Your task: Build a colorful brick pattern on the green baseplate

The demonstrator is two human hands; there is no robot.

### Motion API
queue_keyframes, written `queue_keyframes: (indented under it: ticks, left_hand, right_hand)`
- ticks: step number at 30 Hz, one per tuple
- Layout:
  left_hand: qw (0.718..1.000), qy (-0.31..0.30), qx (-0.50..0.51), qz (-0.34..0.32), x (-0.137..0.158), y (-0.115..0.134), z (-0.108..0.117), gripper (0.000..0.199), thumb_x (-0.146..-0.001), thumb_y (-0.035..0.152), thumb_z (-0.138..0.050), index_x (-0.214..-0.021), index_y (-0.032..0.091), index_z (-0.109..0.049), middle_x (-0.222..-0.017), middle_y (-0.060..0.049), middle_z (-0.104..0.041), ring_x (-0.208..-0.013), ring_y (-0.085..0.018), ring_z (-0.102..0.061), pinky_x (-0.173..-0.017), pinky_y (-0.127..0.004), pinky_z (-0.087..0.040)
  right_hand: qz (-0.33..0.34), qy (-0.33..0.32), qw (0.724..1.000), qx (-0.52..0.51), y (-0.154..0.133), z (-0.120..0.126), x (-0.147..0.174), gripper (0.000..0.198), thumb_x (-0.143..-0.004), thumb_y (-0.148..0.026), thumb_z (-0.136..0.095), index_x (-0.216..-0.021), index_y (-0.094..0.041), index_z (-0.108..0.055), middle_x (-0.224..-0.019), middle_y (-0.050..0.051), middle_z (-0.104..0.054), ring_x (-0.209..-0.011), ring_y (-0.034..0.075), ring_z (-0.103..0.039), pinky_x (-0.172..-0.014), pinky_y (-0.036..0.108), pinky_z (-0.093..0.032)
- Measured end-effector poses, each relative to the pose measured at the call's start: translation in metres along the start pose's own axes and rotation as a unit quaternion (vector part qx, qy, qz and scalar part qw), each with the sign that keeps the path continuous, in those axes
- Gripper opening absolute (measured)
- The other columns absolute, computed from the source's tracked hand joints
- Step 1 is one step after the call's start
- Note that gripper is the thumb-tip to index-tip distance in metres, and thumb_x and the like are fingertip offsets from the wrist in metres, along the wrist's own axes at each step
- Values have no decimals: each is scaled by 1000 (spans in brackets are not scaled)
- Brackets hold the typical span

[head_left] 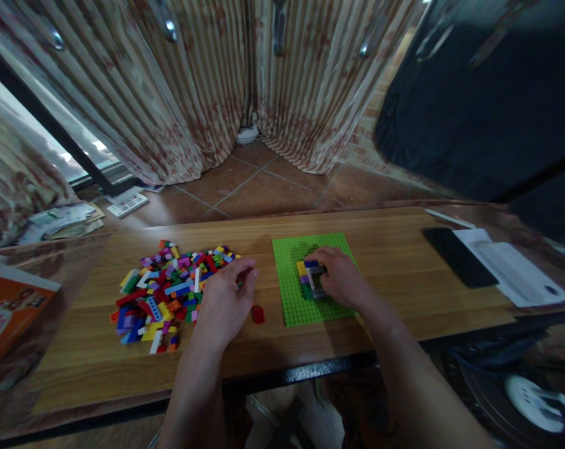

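Note:
My left hand [229, 299] hovers at the right edge of a heap of colourful toy bricks [161, 293]. Its thumb and fingers are pinched together, and whatever is between them is too small to make out. A lone red brick [258, 313] lies on the table just right of that hand. On the green baseplate [289, 308] stands a small hollow structure of toy bricks [305, 280] in yellow, purple, green, blue and grey. My right hand [341, 274] is closed around the structure's right side, its fingers covering part of it.
At the table's right end lie a black phone-like slab [458, 255] and a white tray-like box [521, 271]. An orange box [14, 312] stands at the far left. Striped curtains [179, 93] hang beyond the wooden tabletop [404, 274].

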State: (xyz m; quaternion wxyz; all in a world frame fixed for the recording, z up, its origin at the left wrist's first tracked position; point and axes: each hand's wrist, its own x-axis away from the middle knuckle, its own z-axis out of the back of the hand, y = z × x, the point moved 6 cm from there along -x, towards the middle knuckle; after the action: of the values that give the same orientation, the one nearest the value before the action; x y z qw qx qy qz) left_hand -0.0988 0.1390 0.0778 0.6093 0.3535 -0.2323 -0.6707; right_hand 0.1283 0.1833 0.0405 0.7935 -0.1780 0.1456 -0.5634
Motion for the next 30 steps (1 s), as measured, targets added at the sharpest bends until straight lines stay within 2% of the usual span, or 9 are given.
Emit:
queue_keyframes:
  ticks: [6,9,12,15,17,21,30]
  left_hand:
    - [1000,-3,5,2,1,0,-1,21,-89,29,-53,-99,21,-69,-89,-3,-75,-79,-18,-70,-73,-29,-52]
    - [1000,-2,8,1,1,-1,0,20,-89,29,-53,-99,21,-69,-88,-3,-75,-78,-18,-70,-72,-29,-51]
    - [1000,-1,7,-4,0,0,0,18,-89,28,-53,-95,21,-69,-88,-3,-74,-77,-17,-69,-71,-28,-51]
    - [1000,-8,1,-11,-1,3,0,18,-89,27,-52,-93,21,-68,-88,-2,-75,-76,-17,-69,-71,-27,-51]
    - [1000,-12,-5,-9,-1,4,1,18,-90,26,-51,-93,20,-68,-87,-2,-74,-75,-17,-69,-70,-27,-51]
    - [1000,-8,-5,-6,0,3,2,18,-89,26,-51,-94,20,-68,-86,-2,-74,-74,-17,-69,-69,-27,-51]
    - [1000,-5,3,10,1,-2,4,21,-89,27,-52,-98,19,-68,-86,-3,-74,-76,-17,-68,-70,-28,-50]
  right_hand:
    - [29,-16,998,-46,-20,-3,2,56,-64,3,-47,-110,-21,-69,-115,6,-68,-113,23,-57,-101,39,-43]
    - [9,18,995,-96,-16,4,3,54,-67,3,-46,-111,-20,-68,-116,6,-68,-112,20,-59,-103,36,-43]
    - [-37,73,988,-132,-5,11,2,38,-77,-5,-51,-109,-18,-68,-113,7,-69,-106,19,-63,-98,34,-46]
    - [-69,80,988,-116,3,8,0,25,-81,-17,-60,-104,-17,-69,-108,9,-70,-101,21,-64,-93,37,-48]
    - [-58,69,991,-99,4,3,-2,23,-80,-21,-64,-102,-17,-70,-106,10,-70,-103,24,-62,-95,40,-47]
    - [-30,66,992,-102,7,-4,-6,21,-79,-21,-65,-100,-19,-72,-104,9,-69,-104,25,-61,-95,43,-46]
    - [-29,80,991,-100,10,-4,-5,20,-80,-23,-67,-99,-19,-72,-102,8,-68,-101,23,-62,-94,41,-47]
